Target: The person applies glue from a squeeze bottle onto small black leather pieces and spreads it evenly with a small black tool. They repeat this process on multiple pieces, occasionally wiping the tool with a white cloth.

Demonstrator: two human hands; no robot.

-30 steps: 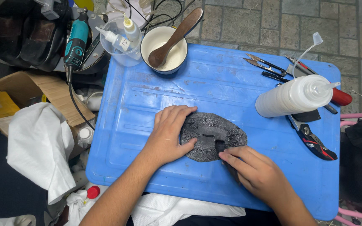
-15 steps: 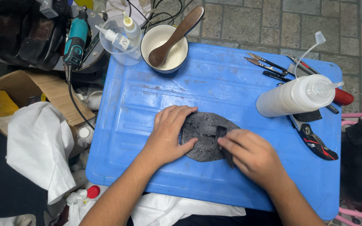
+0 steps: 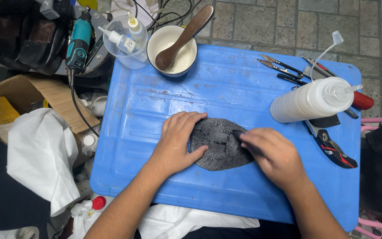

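sole [image 3: 219, 146] is being pinned flat by left hand [image 3: 177, 141], dark tool [image 3: 244, 140] now being gripped and dragged inward by right hand [image 3: 273, 155].

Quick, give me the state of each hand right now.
Left hand: open, pressed flat on the dark oval piece on the blue lid.
Right hand: closed, grip on a small dark tool touching the piece.

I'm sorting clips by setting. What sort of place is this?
Probably a makeshift repair or craft spot set up outdoors: a blue plastic lid serves as a bench on stone paving, with a rotary tool, glue bottles and a dark sole-shaped piece under both hands.
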